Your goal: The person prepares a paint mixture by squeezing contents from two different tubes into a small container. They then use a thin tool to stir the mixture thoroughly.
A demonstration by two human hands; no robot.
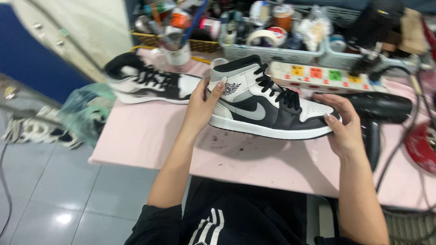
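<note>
Both hands, left hand [200,109] and right hand [343,129], fingers curled, grip a smooth leather high-top sneaker [268,106] (black laces).

sneaker [268,106] heel hidden behind left hand [202,109], basket [272,52] clutter blurred, red object [422,147] cut off right

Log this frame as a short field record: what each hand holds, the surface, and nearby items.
left hand: grips heel of high-top sneaker
right hand: supports the sneaker's toe
sneaker: black, white, grey; held above pink table
second sneaker: lying on table, behind left
power strip: behind the shoe
hair dryer: black, at right
</note>
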